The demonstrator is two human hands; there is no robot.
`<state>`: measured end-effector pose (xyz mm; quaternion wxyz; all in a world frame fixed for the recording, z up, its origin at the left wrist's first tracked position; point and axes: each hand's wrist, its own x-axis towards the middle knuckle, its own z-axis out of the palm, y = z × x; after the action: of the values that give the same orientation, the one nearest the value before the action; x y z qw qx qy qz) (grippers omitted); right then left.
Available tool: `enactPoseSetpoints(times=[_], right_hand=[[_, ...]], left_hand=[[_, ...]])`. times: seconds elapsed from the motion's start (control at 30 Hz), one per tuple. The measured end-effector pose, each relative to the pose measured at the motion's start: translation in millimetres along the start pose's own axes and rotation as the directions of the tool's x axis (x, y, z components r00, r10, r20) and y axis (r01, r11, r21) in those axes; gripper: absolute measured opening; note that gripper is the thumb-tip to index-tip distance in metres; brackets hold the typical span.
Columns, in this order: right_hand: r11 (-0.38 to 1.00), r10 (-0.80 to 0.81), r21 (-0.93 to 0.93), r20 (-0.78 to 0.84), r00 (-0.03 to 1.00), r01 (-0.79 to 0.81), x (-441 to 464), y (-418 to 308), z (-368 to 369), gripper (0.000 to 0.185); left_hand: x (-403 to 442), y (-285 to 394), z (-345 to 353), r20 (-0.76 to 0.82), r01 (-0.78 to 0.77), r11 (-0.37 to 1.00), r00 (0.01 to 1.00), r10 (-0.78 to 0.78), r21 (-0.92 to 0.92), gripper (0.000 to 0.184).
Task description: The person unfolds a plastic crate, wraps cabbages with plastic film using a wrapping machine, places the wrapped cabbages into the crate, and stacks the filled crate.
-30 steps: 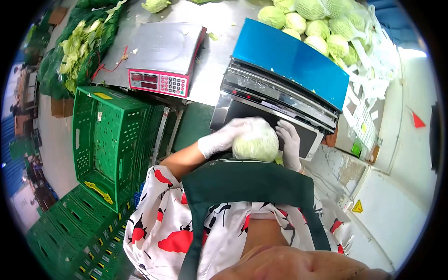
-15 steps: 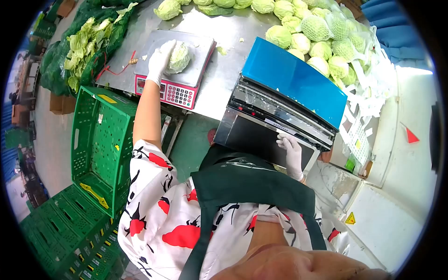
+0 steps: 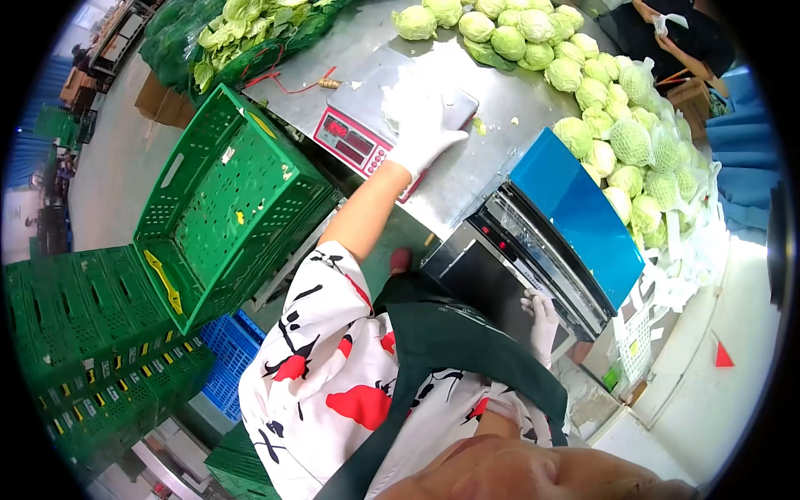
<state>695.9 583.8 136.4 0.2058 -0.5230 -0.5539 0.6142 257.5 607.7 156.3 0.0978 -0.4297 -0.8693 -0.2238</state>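
Observation:
My left hand (image 3: 427,137), in a white glove, is over the scale (image 3: 354,137) with its thumb stretched out to the side. Beside its fingers, on the steel pan, sits a pale round cabbage (image 3: 402,107), washed out by glare. Where fingers and cabbage meet is hard to see, but the hand looks open. Red digits glow on the scale's display. My right hand (image 3: 543,321), gloved too, hovers at the right end of the dark plate of the wrapping machine (image 3: 492,283). Its fingers are loosely bent and apart, and I see nothing in them.
Many cabbages (image 3: 533,29) line the table's back and right, some in white net sleeves (image 3: 632,143). A blue cover (image 3: 579,217) tops the machine. On the left are a tilted green crate (image 3: 225,208), stacked crates (image 3: 83,325) and leaves in green netting (image 3: 242,37). A co-worker (image 3: 667,42) stands at upper right.
The view has swung left, so the scene sits further right. My left hand has gone from the cabbage's left side to its right, its thumb now spread. My right hand has stayed by the machine.

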Motion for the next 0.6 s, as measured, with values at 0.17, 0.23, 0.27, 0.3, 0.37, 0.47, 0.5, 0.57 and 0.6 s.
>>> enactPoseSetpoints(times=[0.17, 0.23, 0.27, 0.3, 0.37, 0.47, 0.5, 0.57, 0.6], right_hand=[[0.998, -0.039, -0.046, 0.058, 0.998, 0.042, -3.6, -6.4, 16.8, 0.025], [0.994, -0.09, -0.055, 0.059, 0.994, 0.093, -9.1, -10.1, 21.3, 0.025], [0.995, -0.063, -0.072, 0.051, 0.997, 0.066, -9.7, -7.4, 19.3, 0.024], [0.993, -0.078, -0.086, 0.034, 0.996, 0.081, -12.5, -12.6, 19.4, 0.023], [0.99, -0.095, -0.106, -0.018, 0.995, 0.093, -15.8, -20.9, 14.2, 0.021], [0.97, -0.17, -0.188, -0.077, 0.982, 0.153, -8.0, -25.0, -2.0, 0.02], [0.97, -0.19, -0.171, -0.08, 0.979, 0.174, -2.4, -21.7, -7.5, 0.02], [0.966, -0.225, -0.145, -0.059, 0.973, 0.215, 8.2, -22.4, -10.3, 0.02], [0.972, -0.215, -0.106, -0.042, 0.976, 0.21, 13.0, -26.2, -8.9, 0.021]], left_hand=[[27.4, -62.0, 19.0, 0.284, 0.236, 0.964, 0.939, -0.193, -0.124, 0.119], [29.2, -93.4, 12.3, 0.128, 0.069, 0.88, 0.992, -0.009, -0.471, 0.092], [24.4, -109.3, -0.9, 0.075, 0.044, 0.834, 0.997, -0.004, -0.549, 0.076], [21.0, -130.4, -13.7, 0.027, 0.047, 0.802, 0.999, -0.039, -0.595, 0.06], [9.2, -140.7, -81.6, 0.013, 0.137, 0.648, 0.981, -0.192, -0.749, 0.035], [-16.6, -209.3, -128.2, -0.168, 0.166, 0.614, 0.877, -0.45, -0.772, 0.05], [-23.1, -235.0, -135.9, -0.191, 0.177, 0.621, 0.857, -0.478, -0.764, 0.054], [-27.8, -249.9, -144.3, -0.222, 0.172, 0.661, 0.855, -0.468, -0.731, 0.056], [-31.4, -242.0, -145.0, -0.228, 0.156, 0.687, 0.872, -0.433, -0.71, 0.056]])
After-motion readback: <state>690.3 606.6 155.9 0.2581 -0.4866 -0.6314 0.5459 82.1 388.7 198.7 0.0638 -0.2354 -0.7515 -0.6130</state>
